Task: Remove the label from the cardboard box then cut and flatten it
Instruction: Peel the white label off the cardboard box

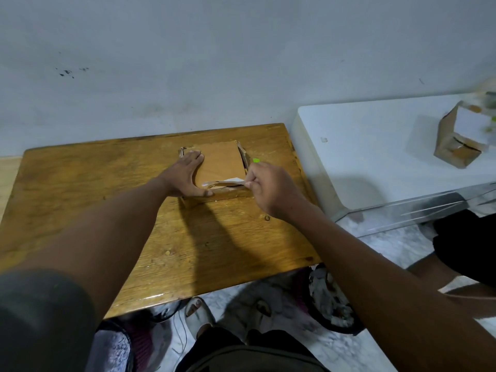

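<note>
Cardboard box (220,162) sits toward the far edge of the wooden table (80,189), close to the wall, roughly centred on the tabletop. Your left hand (185,178) lies flat on the box's left side, fingers straight, thumb along its near edge, pinning it down. Your right hand (264,187) is at the box's near-right corner, fingers curled, pinching the free end of the label (228,181)

Risks from here, my read:
- label tears mid-peel if you pull up sharply; the lifted strip looks thin, and the paper seems to be taking some brown facing with it near the box's near edge
- box slides or lifts toward your right hand if the left one eases off, since the pull runs sideways across the box
- residue or torn scraps stay stuck and need a second pass

Box looks: plain brown, low profile, top face smooth and bare beyond the label strip, corrugated edges visible at its left and right sides, flaps splayed slightly there. Label is white, partly raised along the near edge of the box. Can't tell how much is still adhered under your left thumb

Cutting and flattening not started yet
</note>
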